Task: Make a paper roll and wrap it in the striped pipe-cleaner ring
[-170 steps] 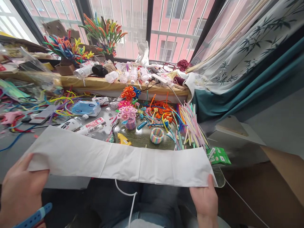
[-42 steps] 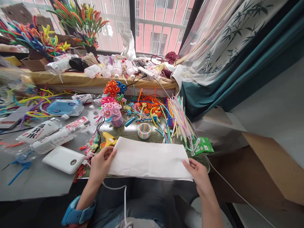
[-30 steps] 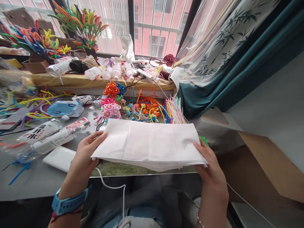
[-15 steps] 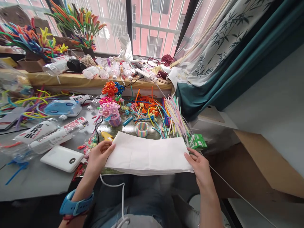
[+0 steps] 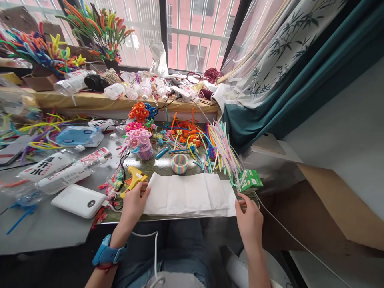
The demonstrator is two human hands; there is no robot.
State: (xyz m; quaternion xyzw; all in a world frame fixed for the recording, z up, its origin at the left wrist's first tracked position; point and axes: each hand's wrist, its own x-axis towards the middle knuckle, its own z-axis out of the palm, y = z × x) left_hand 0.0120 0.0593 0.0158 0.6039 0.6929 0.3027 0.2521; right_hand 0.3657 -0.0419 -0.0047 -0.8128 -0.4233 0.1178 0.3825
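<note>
A folded white sheet [image 5: 186, 196], thin like paper or cloth, rests along the front edge of the table. Its layers are offset, with a lower one showing at the right. My left hand [image 5: 134, 202] pinches its left edge, close to a yellow glue gun [image 5: 136, 178]. At the right edge, my right hand [image 5: 249, 212] has thumb and fingertips closed at the border of the sheet. Just behind the sheet stands a small pastel-striped ring-shaped pot [image 5: 180, 165]. A green box [image 5: 251, 181] is beyond my right fingers.
Pipe-cleaner flowers [image 5: 138, 138] in a striped pot and a bundle of pastel pipe cleaners [image 5: 222, 146] stand behind. At left lie a white power bank [image 5: 78, 201] and plastic bottles [image 5: 70, 176]. An open cardboard box [image 5: 339, 204] is at right; a white cable [image 5: 155, 252] hangs in front.
The sheet has come down from a raised position onto the table, and its layers have slid apart at the right. My left hand moved slightly right, uncovering more of the glue gun.
</note>
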